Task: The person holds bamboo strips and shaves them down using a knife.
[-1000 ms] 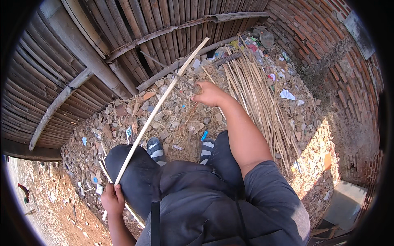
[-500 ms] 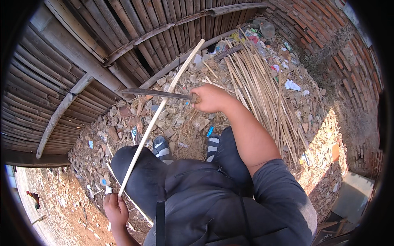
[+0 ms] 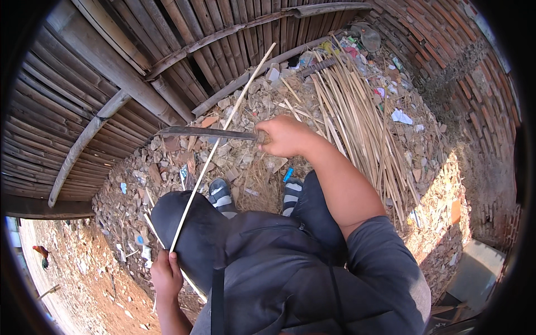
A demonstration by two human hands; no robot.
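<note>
A slatted wall (image 3: 56,111) curves from nine to twelve o'clock, a brick wall (image 3: 430,33) from one to three. Shaded rubble (image 3: 124,167) floors the middle; sunlit dirt (image 3: 89,268) lies at eight.

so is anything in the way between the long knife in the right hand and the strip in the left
Nothing visible: the long knife in the right hand crosses the pale strip held by the left hand, with no other object showing between them. Whether they touch, I can't tell.

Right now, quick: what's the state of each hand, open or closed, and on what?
Left hand: closed, holding the lower end of a thin pale strip.
Right hand: closed, gripping a long-bladed tool.
</note>
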